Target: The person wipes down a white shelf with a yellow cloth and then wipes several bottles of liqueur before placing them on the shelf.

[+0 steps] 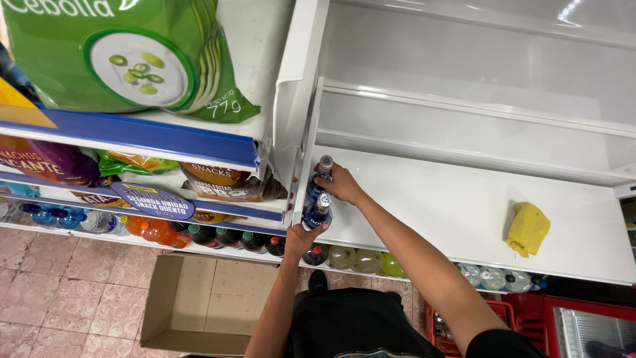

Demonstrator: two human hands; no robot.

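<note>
Two dark blue bottles (318, 199), silver-capped, at left front corner of white shelf (464, 205), beside its side wall; long axes upright, seen from above. Right hand (342, 183) fingers curled over far bottle's neck, holding it. Left hand (302, 237) fingers wrapped under near bottle's base, nearer the shelf edge. Yellow cloth (528, 229) well apart, rightward. Cardboard box (199, 305) below on floor.

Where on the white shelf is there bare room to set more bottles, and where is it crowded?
The white shelf is bare from the two dark bottles at its left wall across to the yellow cloth near the right end, and behind the cloth too. It is crowded at the left wall, where the left hand and right hand hold the bottles, and on the drinks shelf below.
</note>
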